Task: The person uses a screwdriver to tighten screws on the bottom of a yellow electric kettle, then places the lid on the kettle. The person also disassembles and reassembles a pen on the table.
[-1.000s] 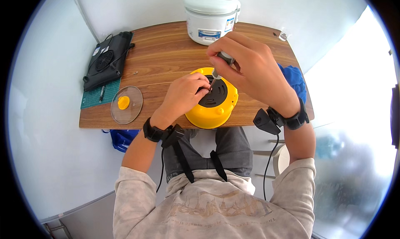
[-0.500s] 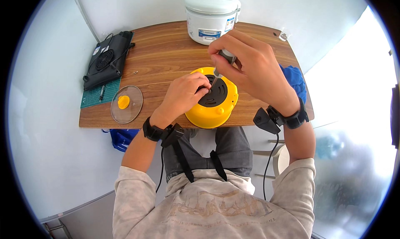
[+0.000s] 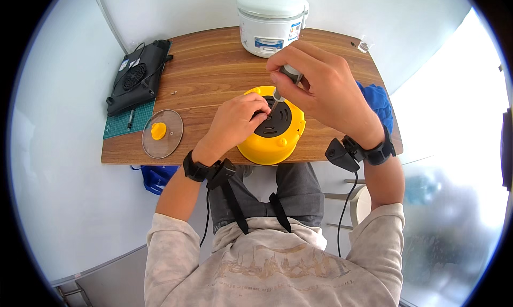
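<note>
A yellow appliance (image 3: 271, 149) lies upside down at the table's front middle, showing a round black slotted plate (image 3: 278, 124). My right hand (image 3: 323, 87) is closed round the grey-and-white handle of a screwdriver (image 3: 290, 73) held upright at a slant, its metal shaft reaching down to the plate's middle. My left hand (image 3: 235, 120) rests on the plate's left part, fingertips pinched beside the screwdriver's tip; what they grip there is too small to make out.
A glass lid (image 3: 165, 146) with yellow knob and a green mat (image 3: 115, 126) bearing a marker (image 3: 131, 120) lie left, beside a black appliance (image 3: 123, 93). A white rice cooker (image 3: 267, 23) stands behind. A blue cloth (image 3: 377, 101) lies right; a small clear object (image 3: 363, 46) sits back right.
My right hand and the screwdriver shift very slightly, up and back down. My left hand stays on the plate in the same pose.
</note>
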`<state>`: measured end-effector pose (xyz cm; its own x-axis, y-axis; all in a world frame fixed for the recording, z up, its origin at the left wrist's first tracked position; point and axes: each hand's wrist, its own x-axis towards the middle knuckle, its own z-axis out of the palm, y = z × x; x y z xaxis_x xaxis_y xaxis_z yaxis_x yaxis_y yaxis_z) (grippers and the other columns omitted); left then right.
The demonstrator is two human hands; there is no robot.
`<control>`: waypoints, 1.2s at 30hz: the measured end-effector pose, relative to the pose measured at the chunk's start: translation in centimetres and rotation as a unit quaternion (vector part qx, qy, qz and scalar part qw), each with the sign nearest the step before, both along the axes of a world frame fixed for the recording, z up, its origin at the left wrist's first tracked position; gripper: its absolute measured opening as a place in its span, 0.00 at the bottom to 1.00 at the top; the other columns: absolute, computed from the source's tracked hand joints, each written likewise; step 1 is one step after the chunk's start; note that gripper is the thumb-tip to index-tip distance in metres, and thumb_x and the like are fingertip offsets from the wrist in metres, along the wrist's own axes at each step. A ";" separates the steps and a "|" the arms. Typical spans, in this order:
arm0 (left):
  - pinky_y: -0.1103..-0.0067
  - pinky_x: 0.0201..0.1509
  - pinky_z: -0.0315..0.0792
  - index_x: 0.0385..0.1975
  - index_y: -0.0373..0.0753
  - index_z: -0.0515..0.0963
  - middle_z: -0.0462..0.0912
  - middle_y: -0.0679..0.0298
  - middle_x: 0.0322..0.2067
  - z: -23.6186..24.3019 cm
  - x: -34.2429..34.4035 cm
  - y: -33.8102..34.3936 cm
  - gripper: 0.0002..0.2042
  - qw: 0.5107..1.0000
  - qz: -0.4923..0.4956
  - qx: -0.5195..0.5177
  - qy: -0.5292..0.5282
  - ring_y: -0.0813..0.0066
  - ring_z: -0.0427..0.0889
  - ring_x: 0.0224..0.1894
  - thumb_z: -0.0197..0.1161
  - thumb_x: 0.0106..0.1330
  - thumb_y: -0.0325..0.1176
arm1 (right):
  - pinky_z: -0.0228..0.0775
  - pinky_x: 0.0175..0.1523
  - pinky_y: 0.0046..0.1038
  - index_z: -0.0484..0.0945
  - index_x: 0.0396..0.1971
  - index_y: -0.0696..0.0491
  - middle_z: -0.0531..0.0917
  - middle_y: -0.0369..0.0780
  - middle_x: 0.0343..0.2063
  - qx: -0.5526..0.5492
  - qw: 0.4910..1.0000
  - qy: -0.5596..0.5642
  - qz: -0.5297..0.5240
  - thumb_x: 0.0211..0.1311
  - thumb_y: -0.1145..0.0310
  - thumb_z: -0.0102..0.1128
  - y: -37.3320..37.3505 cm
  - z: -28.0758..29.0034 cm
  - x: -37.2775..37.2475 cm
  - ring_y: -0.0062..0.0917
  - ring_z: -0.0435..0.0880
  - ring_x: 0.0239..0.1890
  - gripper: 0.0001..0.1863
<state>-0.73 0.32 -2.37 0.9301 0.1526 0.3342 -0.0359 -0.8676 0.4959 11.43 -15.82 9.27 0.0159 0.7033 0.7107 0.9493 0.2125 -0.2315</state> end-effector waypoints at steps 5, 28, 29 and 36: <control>0.71 0.48 0.78 0.37 0.40 0.82 0.84 0.63 0.40 0.0 0.1 0.1 0.05 1.000 -0.005 0.005 -0.004 0.62 0.83 0.44 0.64 0.66 0.31 | 0.75 0.33 0.32 0.77 0.35 0.55 0.80 0.40 0.29 0.001 1.000 -0.005 0.002 0.60 0.74 0.64 0.1 0.0 0.2 0.35 0.81 0.26 0.06; 0.70 0.46 0.77 0.37 0.39 0.81 0.83 0.63 0.38 0.0 0.1 0.1 0.05 1.000 -0.012 0.007 -0.020 0.60 0.83 0.42 0.63 0.65 0.31 | 0.76 0.35 0.33 0.81 0.48 0.54 0.82 0.45 0.33 -0.026 0.999 0.042 0.014 0.61 0.75 0.61 -0.5 0.6 0.4 0.37 0.83 0.28 0.15; 0.70 0.46 0.77 0.37 0.39 0.81 0.83 0.63 0.38 -0.1 0.1 0.1 0.05 1.000 -0.010 0.002 -0.022 0.60 0.83 0.42 0.64 0.65 0.31 | 0.76 0.35 0.33 0.81 0.50 0.54 0.82 0.45 0.33 -0.026 0.998 0.052 0.017 0.61 0.76 0.60 -0.7 0.6 0.5 0.38 0.83 0.27 0.17; 0.69 0.45 0.77 0.36 0.40 0.81 0.82 0.64 0.38 -0.2 -0.1 0.2 0.04 0.999 -0.014 0.003 -0.033 0.61 0.83 0.42 0.63 0.64 0.30 | 0.76 0.37 0.35 0.81 0.52 0.57 0.84 0.48 0.32 -0.056 0.998 0.031 0.014 0.62 0.76 0.58 -0.2 1.0 0.7 0.40 0.83 0.28 0.18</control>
